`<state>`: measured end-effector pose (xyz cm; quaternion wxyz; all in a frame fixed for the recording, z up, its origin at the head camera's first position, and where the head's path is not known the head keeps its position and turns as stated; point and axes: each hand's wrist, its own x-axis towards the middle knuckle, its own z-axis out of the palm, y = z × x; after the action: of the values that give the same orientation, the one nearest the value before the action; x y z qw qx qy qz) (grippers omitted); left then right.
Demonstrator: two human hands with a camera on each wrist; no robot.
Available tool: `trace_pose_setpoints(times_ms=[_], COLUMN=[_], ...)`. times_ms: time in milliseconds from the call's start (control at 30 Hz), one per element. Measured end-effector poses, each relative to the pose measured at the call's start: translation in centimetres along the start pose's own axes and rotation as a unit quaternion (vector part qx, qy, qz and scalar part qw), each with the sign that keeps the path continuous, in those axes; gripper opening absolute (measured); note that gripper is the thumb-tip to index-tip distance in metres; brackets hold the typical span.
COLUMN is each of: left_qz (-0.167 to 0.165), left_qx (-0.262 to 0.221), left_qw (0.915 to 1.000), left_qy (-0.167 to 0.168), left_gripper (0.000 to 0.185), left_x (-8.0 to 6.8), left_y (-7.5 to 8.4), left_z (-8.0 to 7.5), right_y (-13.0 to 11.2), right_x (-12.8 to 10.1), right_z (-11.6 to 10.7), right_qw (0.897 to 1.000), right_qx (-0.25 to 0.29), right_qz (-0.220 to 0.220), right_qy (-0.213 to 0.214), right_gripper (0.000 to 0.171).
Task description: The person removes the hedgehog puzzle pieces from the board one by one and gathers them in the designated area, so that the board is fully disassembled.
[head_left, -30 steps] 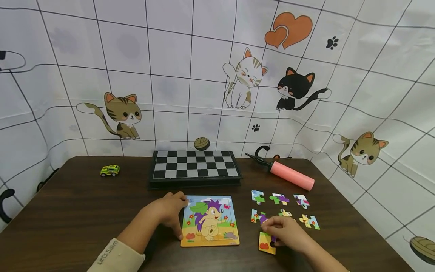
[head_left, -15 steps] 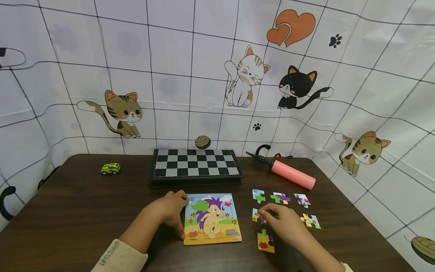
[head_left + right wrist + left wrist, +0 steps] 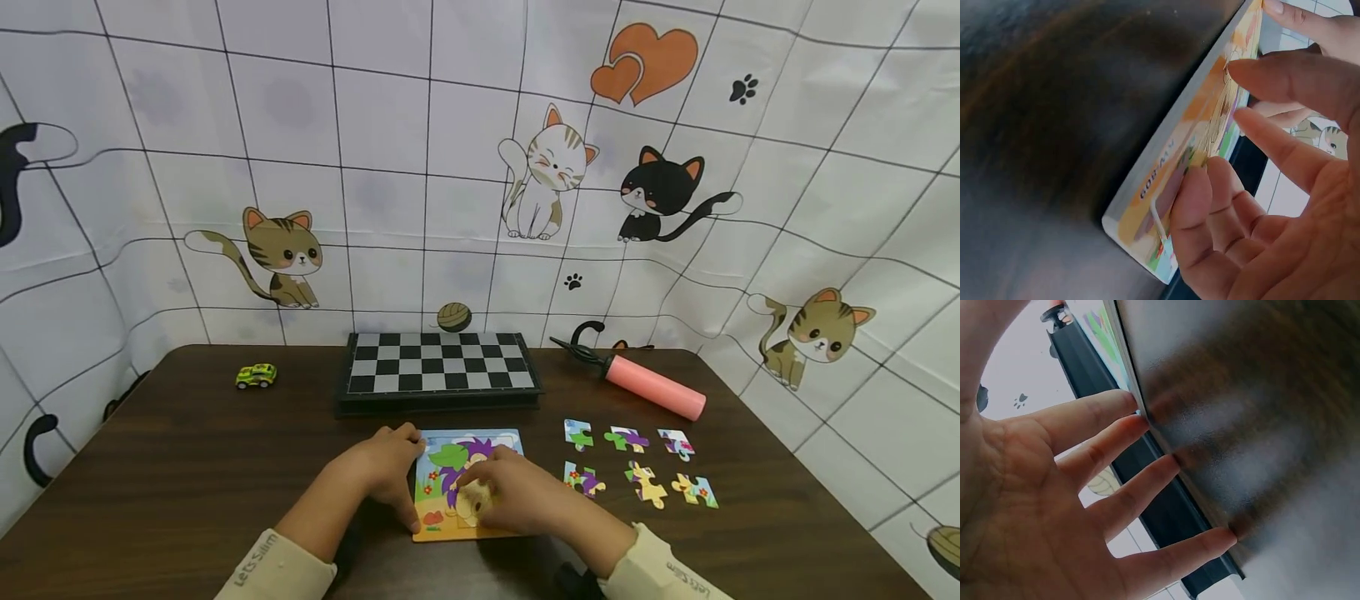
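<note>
Fingers (image 3: 1116, 440) of the left hand (image 3: 378, 471) lie straight and spread, their tips pressed against the left edge of the puzzle board (image 3: 435, 483), which sits flat on the dark wooden table (image 3: 187, 467) just in front of the person. Over the board's picture of a purple-spined hedgehog rests the right hand (image 3: 517, 496), its fingers (image 3: 1272, 150) loosely bent and apart, the tips touching the board's surface; from the wrist view the thumb (image 3: 1194, 194) seems to press on a piece (image 3: 1179, 178) near the board's corner, though whether it pinches that piece I cannot tell. Just to the right of the board, six loose puzzle pieces (image 3: 641, 462) lie in two rows of three, apart from one another and untouched. Behind the board stands a folded chessboard (image 3: 438, 371), with a pink pump (image 3: 652, 387) lying to its right and a small green toy car (image 3: 256, 376) well off to the left. Both cream sleeves (image 3: 281, 571) show at the near table edge
</note>
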<state>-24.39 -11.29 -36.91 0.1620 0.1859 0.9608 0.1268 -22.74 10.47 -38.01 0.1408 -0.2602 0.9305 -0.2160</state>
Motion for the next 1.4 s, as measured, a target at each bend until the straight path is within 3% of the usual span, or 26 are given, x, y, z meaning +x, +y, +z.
trace_pose_setpoints(times_ms=[167,467,600,800,1100,1200,1267,1333,1400], left_qz=[-0.002,0.002,0.006,0.007,0.003,0.002,0.001,-0.001,-0.002], left_qx=[-0.002,-0.005,0.0,0.002,0.0,-0.005,-0.009,-0.013,-0.015], left_qw=[1.0,1.0,1.0,0.9999,1.0,1.0,1.0,0.9999,0.9999], left_qy=[0.001,0.003,0.006,0.012,0.003,-0.001,-0.003,-0.002,0.0], left_gripper=[0.102,0.103,0.103,0.102,0.101,0.101,0.101,0.101,0.1], left_x=[0.1,0.3,0.3,0.3,0.5,0.5,0.5,0.5,0.4], left_y=[0.1,-0.2,-0.1,-0.2,-0.2,-0.2,-0.2,-0.2,-0.1], left_z=[0.2,0.2,0.3,0.4,0.4,0.4,0.4,0.4,0.4], right_y=[0.3,0.2,0.2,0.4,0.7,1.2,1.8,2.6,3.7], right_x=[0.4,0.3,0.2,0.4,0.0,-0.3,-0.7,-1.2,-2.2], right_z=[0.3,0.4,0.3,0.4,0.7,0.7,0.5,0.1,-0.5], right_qw=[1.0,1.0,0.996,0.976,0.963,0.952,0.938,0.918,0.888], right_qx=[-0.014,0.02,0.092,0.216,0.265,0.297,0.334,0.385,0.448], right_qz=[0.019,-0.019,-0.021,-0.009,0.001,0.018,0.038,0.062,0.086], right_qy=[-0.018,0.002,0.003,0.009,0.056,0.077,0.08,0.069,0.053], right_gripper=[0.046,0.018,0.013,0.006,0.005,0.008,0.014,0.021,0.027])
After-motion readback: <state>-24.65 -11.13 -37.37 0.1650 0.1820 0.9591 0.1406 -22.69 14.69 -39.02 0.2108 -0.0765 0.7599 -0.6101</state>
